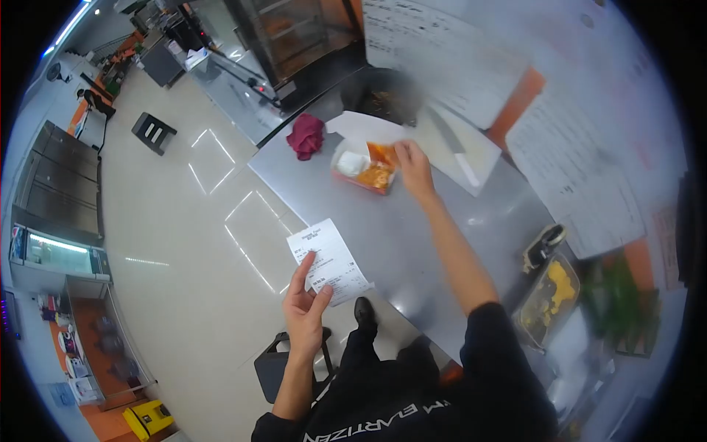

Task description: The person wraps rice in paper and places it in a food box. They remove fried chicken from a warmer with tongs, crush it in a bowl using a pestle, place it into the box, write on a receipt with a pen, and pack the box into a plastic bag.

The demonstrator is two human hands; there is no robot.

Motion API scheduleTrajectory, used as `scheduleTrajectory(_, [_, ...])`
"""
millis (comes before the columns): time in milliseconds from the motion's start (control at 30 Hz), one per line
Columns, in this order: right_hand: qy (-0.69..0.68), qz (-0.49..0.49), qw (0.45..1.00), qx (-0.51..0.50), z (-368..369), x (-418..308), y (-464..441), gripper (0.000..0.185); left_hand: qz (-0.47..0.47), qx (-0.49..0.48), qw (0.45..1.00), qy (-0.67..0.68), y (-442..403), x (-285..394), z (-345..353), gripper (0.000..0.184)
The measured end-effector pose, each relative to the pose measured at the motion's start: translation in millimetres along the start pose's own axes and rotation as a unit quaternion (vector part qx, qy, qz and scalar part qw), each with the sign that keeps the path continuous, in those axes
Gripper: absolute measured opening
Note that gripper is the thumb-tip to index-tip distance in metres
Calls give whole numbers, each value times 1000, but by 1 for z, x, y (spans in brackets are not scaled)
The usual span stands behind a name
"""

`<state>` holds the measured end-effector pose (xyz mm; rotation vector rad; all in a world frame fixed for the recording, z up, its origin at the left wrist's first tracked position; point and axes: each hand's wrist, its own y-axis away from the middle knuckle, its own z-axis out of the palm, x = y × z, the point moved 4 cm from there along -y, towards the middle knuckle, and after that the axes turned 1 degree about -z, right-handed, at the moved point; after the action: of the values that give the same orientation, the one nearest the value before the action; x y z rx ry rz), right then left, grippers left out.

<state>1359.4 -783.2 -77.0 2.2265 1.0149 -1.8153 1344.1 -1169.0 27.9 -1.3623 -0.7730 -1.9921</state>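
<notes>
The left hand (303, 309) holds up a printed paper slip (333, 254), which overlaps the table's floor-side edge in this view; index finger and thumb lie on the printed face, the remaining fingers curled in by the palm. The right hand (416, 171) reaches over the table (368, 228) to an open food box (352, 181), its fingertips drawn together at the side nearer the wall — whether they pinch the orange-red food (377, 175) or the box wall, I cannot tell.

The box sits toward the table's short end, in from the floor-side corner, with its lid (364, 127) folded back. Inside, a white item (352, 163) lies beside the food. A crumpled maroon cloth (305, 137) rests near that short edge, just beside the box. Behind the lid, by the wall-side corner, is a dark round pan (377, 103) with brownish contents. Along the wall-side edge lies a white board (477, 155) bearing a knife (446, 136). Farther down that edge — near the right elbow — stands a clear container (529, 315) with yellow pieces (561, 283).
</notes>
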Motion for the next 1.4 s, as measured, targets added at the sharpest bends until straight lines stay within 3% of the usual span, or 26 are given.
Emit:
scheduleTrajectory(133, [28, -18, 997, 66, 36, 32, -31, 27, 24, 38, 999, -5, 3, 19, -33, 65])
scheduleTrajectory(167, [-57, 30, 994, 84, 44, 47, -32, 26, 28, 48, 998, -2, 0, 23, -41, 65])
scheduleTrajectory(267, [-119, 68, 986, 97, 35, 39, -2, 26, 16, 53, 998, 11, -15, 31, -48, 66])
scheduleTrajectory(333, [18, 98, 987, 123, 19, 11, 29, 29, 7, 44, 999, 7, -30, 39, -46, 69])
scheduleTrajectory(400, [96, 96, 973, 189, 3, 70, 51, 34, 19, 15, 1000, 6, -56, 46, -33, 72])
scheduleTrajectory(500, [172, 262, 946, 86, -3, 137, 65, 42, 17, -51, 999, 3, -93, 60, -6, 79])
scheduleTrajectory(600, [72, 353, 933, 12, 13, 116, 59, 45, -4, -125, 992, -19, -130, 67, 26, 84])
scheduleTrajectory(700, [69, 316, 946, 12, 25, 133, 47, 47, -14, -185, 982, -46, -163, 69, 59, 89])
scheduleTrajectory(800, [113, 342, 933, -19, 31, 130, 36, 48, -39, -230, 970, -67, -187, 65, 78, 90])
scheduleTrajectory(900, [178, 224, 955, 78, 14, 124, 52, 52, -54, -272, 958, -70, -192, 63, 99, 87])
scheduleTrajectory(1200, [180, 330, 922, 90, 25, 66, 21, 36, -116, -380, 916, -54, -306, 67, 87, 87])
scheduleTrajectory(1300, [257, 276, 912, 158, 37, 67, 17, 29, -119, -407, 903, -64, -335, 70, 76, 88])
scheduleTrajectory(1400, [339, 288, 883, 148, 38, 62, 19, 25, -135, -418, 896, -60, -348, 75, 72, 88])
